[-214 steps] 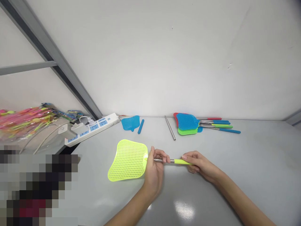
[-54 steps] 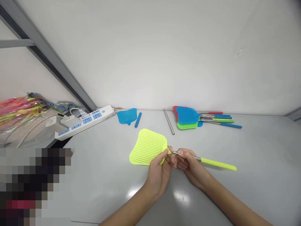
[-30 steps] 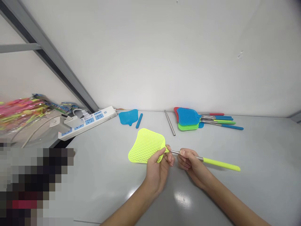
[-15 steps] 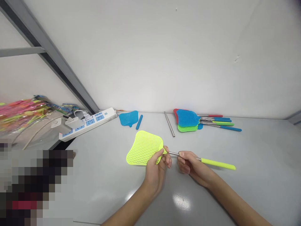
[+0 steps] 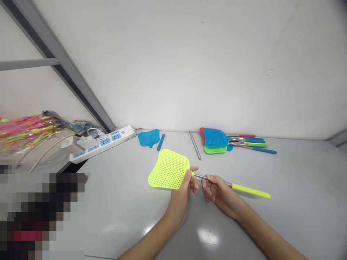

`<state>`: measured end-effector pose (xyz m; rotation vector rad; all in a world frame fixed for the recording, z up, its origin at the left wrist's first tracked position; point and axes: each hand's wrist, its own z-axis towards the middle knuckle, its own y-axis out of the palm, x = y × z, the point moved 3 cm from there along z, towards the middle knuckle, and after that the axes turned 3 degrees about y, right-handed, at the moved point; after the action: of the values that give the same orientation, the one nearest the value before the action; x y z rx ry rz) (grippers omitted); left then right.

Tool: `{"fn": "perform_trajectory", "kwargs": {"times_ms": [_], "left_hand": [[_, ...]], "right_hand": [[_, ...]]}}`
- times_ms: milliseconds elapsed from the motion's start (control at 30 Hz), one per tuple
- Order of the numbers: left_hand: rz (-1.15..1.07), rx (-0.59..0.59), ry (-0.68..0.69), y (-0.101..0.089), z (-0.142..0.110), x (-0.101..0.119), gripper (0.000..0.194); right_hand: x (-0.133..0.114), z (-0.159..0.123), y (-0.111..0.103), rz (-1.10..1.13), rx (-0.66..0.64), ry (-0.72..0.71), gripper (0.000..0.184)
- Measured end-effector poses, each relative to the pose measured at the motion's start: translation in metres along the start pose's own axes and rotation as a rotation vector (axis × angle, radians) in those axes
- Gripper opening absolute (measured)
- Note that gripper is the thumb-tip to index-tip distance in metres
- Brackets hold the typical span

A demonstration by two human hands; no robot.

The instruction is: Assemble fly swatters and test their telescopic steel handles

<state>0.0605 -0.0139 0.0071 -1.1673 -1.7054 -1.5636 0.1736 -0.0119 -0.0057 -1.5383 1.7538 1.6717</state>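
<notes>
The left hand [image 5: 180, 195] pinches the neck of a yellow plastic fly swatter [image 5: 168, 169] over the counter [image 5: 298, 177], and the right hand [image 5: 217, 190] has its fingers curled around the steel shaft. Beyond lie a blue swatter head [image 5: 148, 137], a steel tube [image 5: 195, 145], stacked swatters [image 5: 214, 141] (handles fanned rightward) and a power strip [image 5: 104, 142].

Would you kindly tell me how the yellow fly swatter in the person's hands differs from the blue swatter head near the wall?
The yellow swatter head is lime, the blue swatter head blue. The yellow head joins a steel shaft with a yellow grip; the blue head has no shaft, a loose blue grip beside it. The left hand holds the yellow head; the blue head lies on the table. Both are perforated plastic mesh.
</notes>
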Motion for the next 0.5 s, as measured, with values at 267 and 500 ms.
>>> {"fn": "perform_trajectory", "kwargs": {"times_ms": [267,500], "left_hand": [[0.104,-0.005,0.058,0.001,-0.001,-0.002,0.029],[0.239,0.058,0.086,0.006,-0.003,-0.007,0.026]], "right_hand": [[0.000,-0.002,0.002,-0.025,0.008,-0.016,0.029],[0.006,-0.002,0.012,0.009,-0.042,0.008,0.032]]}}
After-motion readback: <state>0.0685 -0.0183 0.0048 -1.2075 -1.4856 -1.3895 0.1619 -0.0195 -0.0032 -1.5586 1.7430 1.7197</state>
